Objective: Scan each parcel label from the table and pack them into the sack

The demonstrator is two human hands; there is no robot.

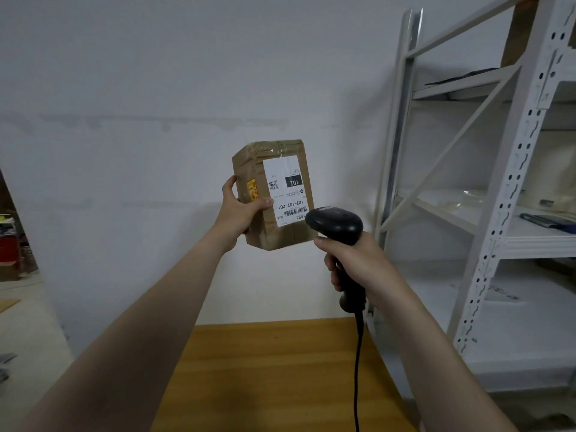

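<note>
A brown cardboard parcel (274, 232) wrapped in clear tape is held up in front of the white wall. My left hand (240, 210) grips its left side, thumb across the front. A white shipping label (285, 191) with a barcode and "102" faces me. My right hand (355, 260) is wrapped around the handle of a black corded barcode scanner (335, 224). The scanner head sits just right of the label's barcode, pointing at it. No sack is in view.
A wooden table (268, 375) lies below my arms, the scanner cable hanging over it. White metal shelving (498, 188) stands close on the right, holding flat items. Clutter and cardboard sit on the floor at the far left (12, 263).
</note>
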